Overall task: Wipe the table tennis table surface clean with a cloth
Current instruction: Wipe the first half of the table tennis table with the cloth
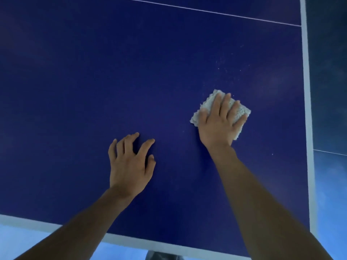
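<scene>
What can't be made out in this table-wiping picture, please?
Head view:
Pale fluffy folded cloth: middle hidden under the right hand.
Left hand: fingertip contact with the dark blue table unclear.
White specks beyond the cloth: too small to identify.
Dark object below: cut off by bottom edge.

Dark blue tabletop [93, 81]; white edge band [306, 91] on near and right sides, thin white line [206, 11] across the far part. Pale cloth [209, 102] lies flat right of centre under the flat right hand [219, 122]. Left hand [127, 166] on bare surface nearby. White specks [221, 62] just beyond the cloth.
</scene>
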